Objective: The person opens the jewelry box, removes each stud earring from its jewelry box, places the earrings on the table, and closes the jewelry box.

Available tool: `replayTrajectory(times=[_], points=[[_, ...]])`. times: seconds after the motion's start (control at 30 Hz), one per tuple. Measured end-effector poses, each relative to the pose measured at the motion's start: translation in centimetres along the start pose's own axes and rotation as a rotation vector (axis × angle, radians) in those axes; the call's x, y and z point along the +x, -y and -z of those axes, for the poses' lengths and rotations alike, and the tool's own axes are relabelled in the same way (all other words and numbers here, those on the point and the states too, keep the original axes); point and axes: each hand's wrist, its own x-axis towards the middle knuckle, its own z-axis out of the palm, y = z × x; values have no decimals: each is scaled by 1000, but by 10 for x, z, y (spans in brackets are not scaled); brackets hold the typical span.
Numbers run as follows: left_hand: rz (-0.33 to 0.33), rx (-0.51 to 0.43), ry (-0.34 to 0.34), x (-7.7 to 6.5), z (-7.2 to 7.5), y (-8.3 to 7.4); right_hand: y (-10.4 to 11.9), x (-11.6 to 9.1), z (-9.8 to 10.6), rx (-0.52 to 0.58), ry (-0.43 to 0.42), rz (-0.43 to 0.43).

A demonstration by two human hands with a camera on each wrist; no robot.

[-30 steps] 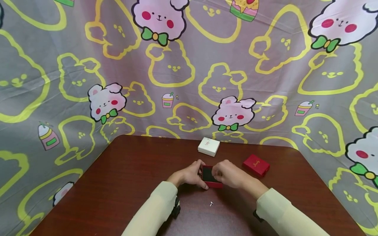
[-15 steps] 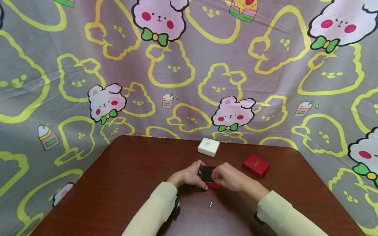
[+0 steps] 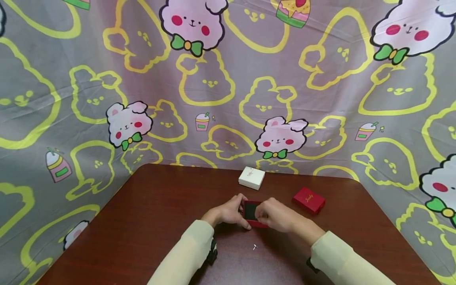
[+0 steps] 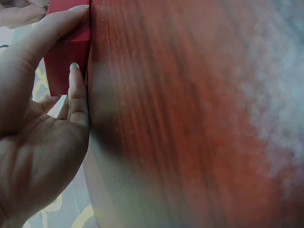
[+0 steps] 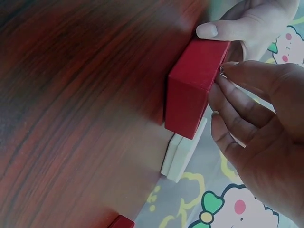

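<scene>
My left hand [image 3: 229, 211] grips an uncovered red box [image 3: 257, 224] on the table, thumb at its near side and fingers round the left. A dark insert [image 3: 250, 210] fills its inside. My right hand [image 3: 278, 215] is over the box's right part, and in the right wrist view its thumb and finger pinch a tiny shiny metal piece [image 5: 221, 70] right at the opening. The piece is mostly hidden by the fingertips. In the left wrist view the left thumb lies along the box wall [image 4: 66, 52]. Nearer me lies a small silvery T-shaped piece [image 3: 254, 247].
Behind the hands stands a white box [image 3: 251, 178] with small red lettering. To the right is a red lid-like box [image 3: 309, 200] with gold script. The brown wooden table [image 3: 160, 198] ends at a cartoon-printed cloth [image 3: 213, 130] hanging on the back and sides.
My right hand has shifted very slightly toward the near side of the box, its fingers still together. The left hand and the other objects have stayed in place.
</scene>
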Motion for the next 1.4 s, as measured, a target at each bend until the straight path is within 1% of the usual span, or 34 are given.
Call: replayTrajectory(times=[0.2,0.5,0.83,1.3,1.4], points=[[1,-4,-1,-1,0,-2,0,0,2,-2,18,-4],[10,-2,4,-2,0,-2,0,-1,2,5,20,-3],[7,1,3,-1,0,-2,5,-1,3,-25,-9,48],[14,-5,1,0,-1,0,7,-3,3,-28,-12,45],[3,-1,0,0,0,0,8,-3,4,-32,-16,53]])
